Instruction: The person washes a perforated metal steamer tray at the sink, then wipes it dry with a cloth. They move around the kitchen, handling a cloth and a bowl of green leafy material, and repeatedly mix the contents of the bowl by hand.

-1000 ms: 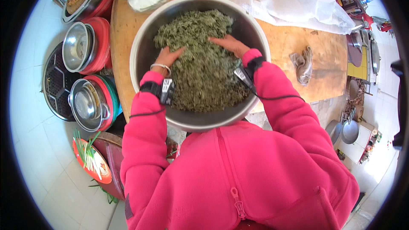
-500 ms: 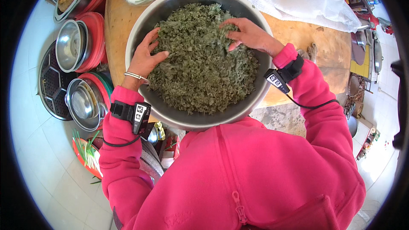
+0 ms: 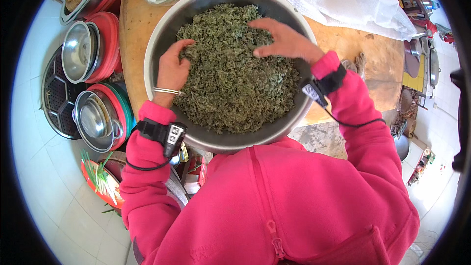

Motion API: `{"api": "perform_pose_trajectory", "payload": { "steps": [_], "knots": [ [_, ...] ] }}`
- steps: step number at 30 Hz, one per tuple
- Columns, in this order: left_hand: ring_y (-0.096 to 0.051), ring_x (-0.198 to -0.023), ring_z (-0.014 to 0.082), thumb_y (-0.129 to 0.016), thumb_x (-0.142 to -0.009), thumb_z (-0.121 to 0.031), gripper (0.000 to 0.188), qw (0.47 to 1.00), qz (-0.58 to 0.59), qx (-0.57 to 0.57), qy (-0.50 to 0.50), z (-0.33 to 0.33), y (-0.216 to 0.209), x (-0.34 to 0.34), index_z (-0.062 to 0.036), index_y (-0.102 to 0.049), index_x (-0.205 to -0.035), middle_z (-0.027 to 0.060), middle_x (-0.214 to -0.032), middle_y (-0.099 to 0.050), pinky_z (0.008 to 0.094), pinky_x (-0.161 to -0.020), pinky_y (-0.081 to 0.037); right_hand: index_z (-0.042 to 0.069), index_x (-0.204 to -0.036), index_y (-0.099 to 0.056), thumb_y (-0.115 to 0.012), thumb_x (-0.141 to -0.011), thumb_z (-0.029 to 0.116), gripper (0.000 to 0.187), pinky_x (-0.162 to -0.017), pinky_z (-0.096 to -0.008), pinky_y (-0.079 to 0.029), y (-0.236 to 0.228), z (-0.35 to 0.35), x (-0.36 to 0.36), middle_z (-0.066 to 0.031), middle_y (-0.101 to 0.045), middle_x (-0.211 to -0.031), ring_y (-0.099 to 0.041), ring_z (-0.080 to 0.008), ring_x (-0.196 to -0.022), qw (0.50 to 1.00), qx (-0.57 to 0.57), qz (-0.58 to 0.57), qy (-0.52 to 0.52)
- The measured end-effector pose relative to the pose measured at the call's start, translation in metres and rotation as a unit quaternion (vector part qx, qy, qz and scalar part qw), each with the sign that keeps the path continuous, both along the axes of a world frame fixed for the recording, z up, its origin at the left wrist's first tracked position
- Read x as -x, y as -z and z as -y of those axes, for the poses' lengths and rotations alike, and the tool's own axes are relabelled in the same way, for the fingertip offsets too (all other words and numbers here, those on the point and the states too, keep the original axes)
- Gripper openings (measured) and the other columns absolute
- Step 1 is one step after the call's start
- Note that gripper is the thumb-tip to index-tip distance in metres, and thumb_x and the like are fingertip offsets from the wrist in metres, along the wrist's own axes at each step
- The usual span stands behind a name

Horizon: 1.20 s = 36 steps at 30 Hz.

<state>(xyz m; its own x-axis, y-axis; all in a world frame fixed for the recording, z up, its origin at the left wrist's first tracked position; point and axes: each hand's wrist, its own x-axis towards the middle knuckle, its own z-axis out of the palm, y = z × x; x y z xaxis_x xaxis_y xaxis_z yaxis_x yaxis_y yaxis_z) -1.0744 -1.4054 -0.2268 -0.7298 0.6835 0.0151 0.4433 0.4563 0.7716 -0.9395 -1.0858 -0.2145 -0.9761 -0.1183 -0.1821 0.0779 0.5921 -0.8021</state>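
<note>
Beyond the basin lies crumpled white sheeting

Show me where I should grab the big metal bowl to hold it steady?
Probably by the rim, coming in from the left and right sides together. The big metal bowl is round and wide, shows no handle, and its pale edge is clear of the heaped green bits.

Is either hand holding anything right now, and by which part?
Nothing visibly held: the left hand and right hand are open, thumbs apart from fingers, at the green leafy mass.
</note>
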Motion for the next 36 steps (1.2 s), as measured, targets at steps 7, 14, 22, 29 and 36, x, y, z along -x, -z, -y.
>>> {"api": "perform_pose_trajectory", "payload": {
  "steps": [7, 14, 22, 29, 36],
  "knots": [
    [-0.057, -0.115, 0.0226, -0.079, -0.074, -0.007, 0.078, 0.954, 0.284, -0.055, -0.078, -0.035, 0.04, 0.022, -0.0016, -0.042, -0.143, 0.0135, -0.128, -0.059, 0.0329, -0.098, -0.046, 0.004, -0.151, -0.027, -0.069, -0.076, 0.066, 0.106, -0.114, -0.0517, -0.025, 0.054, 0.026, 0.066, -0.0217, -0.029, -0.154, -0.031, -0.0354, -0.141, 0.94, 0.182, 0.198, 0.208],
    [-0.064, -0.096, 0.0171, -0.078, -0.071, 0.0, 0.054, 0.908, 0.409, -0.085, 0.001, -0.058, 0.004, 0.013, 0.0023, -0.06, -0.122, 0.0077, -0.111, -0.068, 0.0322, -0.085, -0.052, -0.005, -0.134, -0.049, -0.068, -0.087, 0.032, 0.063, -0.099, -0.0408, -0.044, 0.031, 0.04, 0.044, -0.02, -0.055, -0.132, -0.057, -0.0267, -0.114, 0.961, 0.147, 0.219, 0.085],
    [-0.064, -0.087, 0.0149, -0.079, -0.078, -0.019, 0.037, 0.933, 0.342, -0.105, -0.036, -0.039, -0.035, 0.014, 0.0056, -0.068, -0.104, 0.0095, -0.096, -0.071, 0.0318, -0.076, -0.052, -0.007, -0.111, -0.061, -0.077, -0.08, 0.04, 0.059, -0.071, -0.0361, -0.054, -0.017, 0.023, 0.017, -0.0124, -0.065, -0.094, -0.062, -0.0217, -0.091, 0.949, 0.235, 0.14, 0.158],
    [-0.054, -0.121, 0.0318, -0.082, -0.073, -0.038, 0.069, 0.961, -0.055, 0.256, 0.086, -0.007, -0.026, 0.016, 0.0042, -0.06, -0.122, 0.0239, -0.134, -0.053, 0.0394, -0.104, -0.042, -0.007, -0.13, -0.053, -0.071, -0.073, 0.066, 0.094, -0.099, -0.0431, -0.045, -0.002, 0.009, 0.01, -0.0287, -0.059, -0.122, -0.058, -0.0398, -0.115, 0.989, -0.124, 0.078, -0.003],
    [-0.059, -0.113, 0.0298, -0.073, -0.065, -0.001, 0.051, 0.994, 0.038, 0.085, 0.057, -0.067, -0.004, -0.044, -0.004, -0.058, -0.113, 0.0153, -0.12, -0.061, 0.0383, -0.095, -0.046, -0.003, -0.127, -0.055, -0.074, -0.072, 0.031, 0.068, -0.095, -0.0424, -0.047, 0.02, 0.082, 0.011, -0.0256, -0.062, -0.117, -0.059, -0.036, -0.113, 0.997, -0.055, 0.015, 0.056]
  ]
}}
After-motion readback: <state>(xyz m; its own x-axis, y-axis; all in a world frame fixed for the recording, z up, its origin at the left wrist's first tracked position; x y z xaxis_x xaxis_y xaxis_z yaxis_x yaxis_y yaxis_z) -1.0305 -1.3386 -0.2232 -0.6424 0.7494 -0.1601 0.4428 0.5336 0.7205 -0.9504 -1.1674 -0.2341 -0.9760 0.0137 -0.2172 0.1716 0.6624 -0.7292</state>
